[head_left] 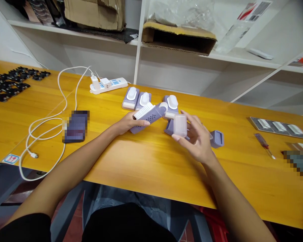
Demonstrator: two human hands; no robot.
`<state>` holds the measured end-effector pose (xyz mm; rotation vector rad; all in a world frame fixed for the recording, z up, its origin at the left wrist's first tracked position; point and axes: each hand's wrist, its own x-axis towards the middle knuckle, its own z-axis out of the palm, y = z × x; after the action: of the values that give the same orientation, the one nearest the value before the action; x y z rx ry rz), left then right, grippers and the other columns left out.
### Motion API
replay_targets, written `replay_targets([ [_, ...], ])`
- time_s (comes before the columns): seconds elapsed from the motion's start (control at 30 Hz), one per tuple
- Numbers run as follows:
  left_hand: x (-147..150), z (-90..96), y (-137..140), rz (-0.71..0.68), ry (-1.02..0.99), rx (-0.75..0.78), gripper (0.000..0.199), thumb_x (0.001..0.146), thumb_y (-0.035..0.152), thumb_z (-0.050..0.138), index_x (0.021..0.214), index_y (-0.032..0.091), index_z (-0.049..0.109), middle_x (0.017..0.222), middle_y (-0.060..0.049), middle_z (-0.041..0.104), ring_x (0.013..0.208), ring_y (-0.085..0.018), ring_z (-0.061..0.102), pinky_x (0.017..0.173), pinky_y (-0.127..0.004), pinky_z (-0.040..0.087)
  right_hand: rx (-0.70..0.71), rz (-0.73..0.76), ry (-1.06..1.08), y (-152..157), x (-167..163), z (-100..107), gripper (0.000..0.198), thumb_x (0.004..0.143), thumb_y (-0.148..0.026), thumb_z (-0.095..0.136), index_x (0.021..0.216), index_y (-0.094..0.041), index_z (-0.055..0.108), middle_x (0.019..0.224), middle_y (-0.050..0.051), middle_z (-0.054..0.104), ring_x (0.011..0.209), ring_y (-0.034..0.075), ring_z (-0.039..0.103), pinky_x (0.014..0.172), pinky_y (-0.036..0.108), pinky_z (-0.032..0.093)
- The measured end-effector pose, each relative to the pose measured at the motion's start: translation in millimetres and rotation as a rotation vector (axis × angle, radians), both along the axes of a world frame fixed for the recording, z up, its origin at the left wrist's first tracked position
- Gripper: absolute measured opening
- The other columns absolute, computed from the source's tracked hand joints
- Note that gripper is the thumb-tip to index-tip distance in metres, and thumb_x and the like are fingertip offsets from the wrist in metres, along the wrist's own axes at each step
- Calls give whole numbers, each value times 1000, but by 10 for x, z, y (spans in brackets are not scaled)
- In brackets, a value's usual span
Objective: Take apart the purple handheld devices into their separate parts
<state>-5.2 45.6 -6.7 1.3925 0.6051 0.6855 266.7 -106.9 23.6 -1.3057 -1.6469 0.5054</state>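
Observation:
My left hand (133, 123) is closed round a purple plastic housing (151, 116) with small vent holes, a white ribbed side and a rounded white end. The housing is held tilted above the table. In my right hand (198, 136), between thumb and fingers, is a small translucent box-shaped cup (180, 125), close to the housing but apart from it. Behind the cup a purple part (169, 127) lies partly hidden. To the right of my right hand stands a purple box-shaped piece (217, 139). Beyond my hands are purple units with white oval tops (130, 98).
A white power strip (109, 85) with chargers and a looping white cable (30, 134) lie to the left, near a phone (76, 126). Black parts (10, 82) cover the far left. At right are a grey strip (277, 127) and a screwdriver (264, 145). Shelves (176, 69) border the back.

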Motion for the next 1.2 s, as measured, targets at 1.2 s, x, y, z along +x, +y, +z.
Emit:
replay_targets([
  [1.2, -41, -15, 74, -26, -175, -183, 76, 70, 57, 103, 127, 15, 76, 133, -18, 82, 96, -23, 80, 92, -33, 60, -104, 6, -1035, -6, -152, -100, 18, 97, -19, 56, 97, -19, 74, 114, 12, 81, 77, 25, 70, 64, 38, 34],
])
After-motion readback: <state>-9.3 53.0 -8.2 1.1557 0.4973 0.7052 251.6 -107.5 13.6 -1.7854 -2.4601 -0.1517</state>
